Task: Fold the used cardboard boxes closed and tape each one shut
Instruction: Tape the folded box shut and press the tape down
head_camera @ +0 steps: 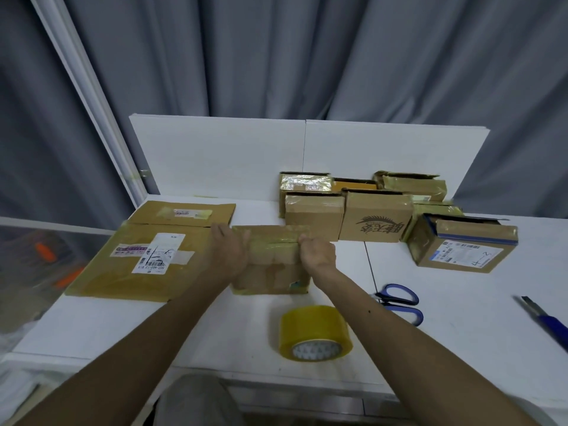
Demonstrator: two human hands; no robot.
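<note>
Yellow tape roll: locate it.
Head view, lower centre: yellow tape roll sits on the white table, nearer than the held brown cardboard box, left of blue scissors.

The only camera sits on the person's head and faces forward and down onto the white table [233, 327]. It is near the work: both forearms reach in from the near edge, and the left hand [229, 252] and right hand [318, 253] are on a cardboard box [273, 256] at the middle. The wide lens also takes in the grey curtain [276, 56] on the far side.
</note>
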